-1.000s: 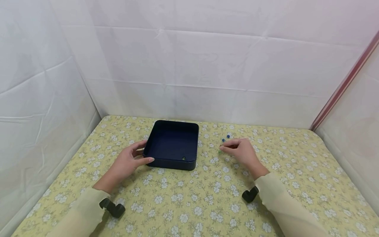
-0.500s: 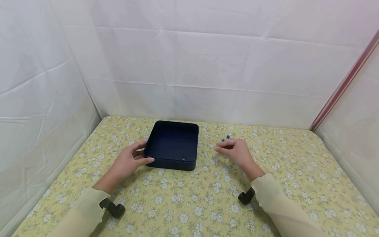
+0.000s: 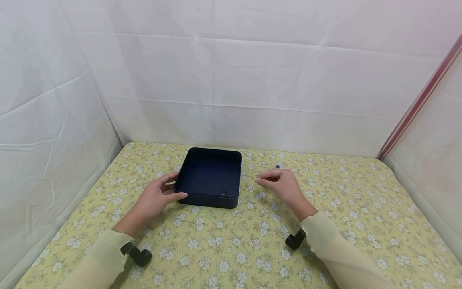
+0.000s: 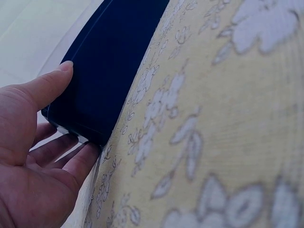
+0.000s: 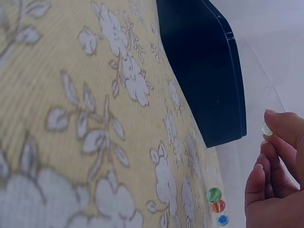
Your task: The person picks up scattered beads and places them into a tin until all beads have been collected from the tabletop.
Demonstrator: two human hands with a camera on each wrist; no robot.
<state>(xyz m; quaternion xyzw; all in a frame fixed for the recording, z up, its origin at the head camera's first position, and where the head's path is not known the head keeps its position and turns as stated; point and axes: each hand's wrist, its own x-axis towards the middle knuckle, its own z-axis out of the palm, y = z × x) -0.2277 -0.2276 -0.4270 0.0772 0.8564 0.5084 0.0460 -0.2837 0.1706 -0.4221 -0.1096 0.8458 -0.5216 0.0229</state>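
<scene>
Head: one dark box (image 3: 207, 200) on the table (image 3: 216, 257), one small greenish item (image 3: 223, 193) inside near the front rim; left hand (image 3: 159, 193) grips the box's front-left corner. Left wrist: thumb and fingers on adjoining walls; box likely stiff, light. Right wrist: right hand (image 5: 280, 175) pinches one pale marble (image 5: 266, 129), apart from box; three others: green marble (image 5: 214, 194), red marble (image 5: 218, 206), blue marble (image 5: 223, 220). Probably hard, slippery; pinch across middle.

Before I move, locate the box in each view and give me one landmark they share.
Head: the box sits just left of centre, below mid-height, left hand holding its near left corner.
Left wrist: upper left, running out of the top edge.
Right wrist: top, right of centre, also cut by the top edge.
Shared landmark: the flowered cloth under it.
</scene>
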